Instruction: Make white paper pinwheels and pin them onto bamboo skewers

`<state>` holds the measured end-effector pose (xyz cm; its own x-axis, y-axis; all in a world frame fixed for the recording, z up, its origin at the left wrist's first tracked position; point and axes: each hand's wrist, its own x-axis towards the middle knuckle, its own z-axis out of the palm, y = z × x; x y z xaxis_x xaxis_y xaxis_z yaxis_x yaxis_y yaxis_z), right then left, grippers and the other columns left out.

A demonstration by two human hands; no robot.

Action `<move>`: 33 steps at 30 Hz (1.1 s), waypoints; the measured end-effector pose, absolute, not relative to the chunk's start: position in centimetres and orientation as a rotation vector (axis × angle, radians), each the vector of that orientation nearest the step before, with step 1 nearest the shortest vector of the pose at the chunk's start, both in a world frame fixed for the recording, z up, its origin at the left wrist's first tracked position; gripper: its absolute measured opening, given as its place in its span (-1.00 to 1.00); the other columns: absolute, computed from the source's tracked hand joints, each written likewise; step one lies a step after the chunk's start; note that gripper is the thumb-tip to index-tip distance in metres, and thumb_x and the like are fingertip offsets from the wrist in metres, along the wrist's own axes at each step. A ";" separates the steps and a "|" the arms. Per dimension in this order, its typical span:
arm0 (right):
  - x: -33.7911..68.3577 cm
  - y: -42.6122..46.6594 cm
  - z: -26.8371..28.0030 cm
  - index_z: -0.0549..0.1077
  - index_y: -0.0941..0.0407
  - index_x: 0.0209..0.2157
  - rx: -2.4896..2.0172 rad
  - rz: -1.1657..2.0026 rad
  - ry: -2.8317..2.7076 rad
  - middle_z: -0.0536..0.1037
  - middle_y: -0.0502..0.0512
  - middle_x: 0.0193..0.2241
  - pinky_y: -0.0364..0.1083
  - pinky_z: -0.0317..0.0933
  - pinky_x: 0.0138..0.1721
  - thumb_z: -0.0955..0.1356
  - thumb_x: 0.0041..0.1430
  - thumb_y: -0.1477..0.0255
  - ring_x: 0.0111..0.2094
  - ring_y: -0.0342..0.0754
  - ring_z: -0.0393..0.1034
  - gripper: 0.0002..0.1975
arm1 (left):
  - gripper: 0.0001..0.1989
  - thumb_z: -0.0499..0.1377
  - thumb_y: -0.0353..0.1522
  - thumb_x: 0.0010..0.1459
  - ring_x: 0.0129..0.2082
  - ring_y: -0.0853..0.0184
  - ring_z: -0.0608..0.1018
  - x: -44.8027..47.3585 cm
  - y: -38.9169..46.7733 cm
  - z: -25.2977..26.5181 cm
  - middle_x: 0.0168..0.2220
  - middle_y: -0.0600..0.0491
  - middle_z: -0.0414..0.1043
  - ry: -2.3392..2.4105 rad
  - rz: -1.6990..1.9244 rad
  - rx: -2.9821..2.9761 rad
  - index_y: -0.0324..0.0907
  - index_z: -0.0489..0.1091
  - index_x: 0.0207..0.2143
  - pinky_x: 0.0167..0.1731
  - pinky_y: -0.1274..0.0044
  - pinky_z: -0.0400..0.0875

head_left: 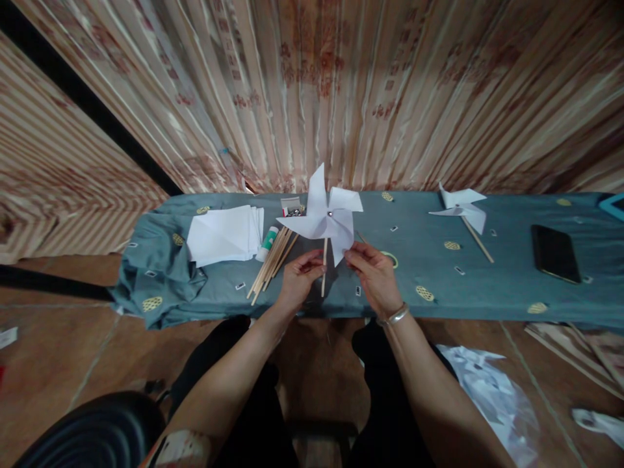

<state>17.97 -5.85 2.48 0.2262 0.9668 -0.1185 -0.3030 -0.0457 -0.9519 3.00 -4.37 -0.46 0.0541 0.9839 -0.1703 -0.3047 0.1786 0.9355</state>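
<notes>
A white paper pinwheel [319, 218] with a metal pin at its centre is held upright over the cloth-covered table. My left hand [301, 276] pinches its wooden stick [324, 276] below the blades. With thumb and fingertips, my right hand [373, 270] grips the lower right paper blade. Left of the pinwheel lie several loose wooden sticks [273, 260], a green and white glue stick [268, 243] and a small open box of pins [292, 208]. A stack of white paper sheets [224, 234] is farther left.
Another paper pinwheel [461, 207] lies on the right part of the table [409, 227], near a black phone [556, 253]. A green tape ring [391, 259] is by my right hand. On the floor sits a plastic bag [492, 396] with white paper; a black stool [92, 435] stands lower left.
</notes>
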 end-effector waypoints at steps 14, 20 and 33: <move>17.3 -7.2 3.7 0.58 0.08 -0.39 -1.130 1.263 -1.001 0.58 0.01 -0.55 -0.12 0.29 -0.43 0.50 -0.08 0.17 -0.49 -0.12 0.42 -0.71 | -0.62 0.42 -0.37 -0.30 -0.40 0.35 0.52 3.0 -4.1 -0.7 -0.44 0.09 0.56 1.022 1.184 0.899 -0.19 0.58 -0.30 -0.24 0.47 0.40; 21.4 -5.6 2.2 0.53 0.08 -0.31 -1.253 0.890 -0.893 0.61 0.05 -0.40 -0.05 0.34 -0.24 0.51 -0.12 0.24 -0.33 -0.05 0.50 -0.68 | -0.59 0.43 -0.36 -0.29 -0.42 0.38 0.52 2.7 -4.4 -0.8 -0.46 0.11 0.54 1.049 1.133 0.919 -0.18 0.59 -0.26 -0.24 0.47 0.41; 20.9 -5.2 1.6 0.50 0.08 -0.19 -1.275 0.901 -0.972 0.60 -0.02 -0.44 -0.07 0.34 -0.25 0.51 -0.11 0.28 -0.38 -0.08 0.47 -0.60 | -0.60 0.44 -0.37 -0.31 -0.44 0.39 0.52 3.0 -4.7 -0.8 -0.48 0.12 0.55 0.991 1.074 0.914 -0.19 0.57 -0.29 -0.24 0.48 0.41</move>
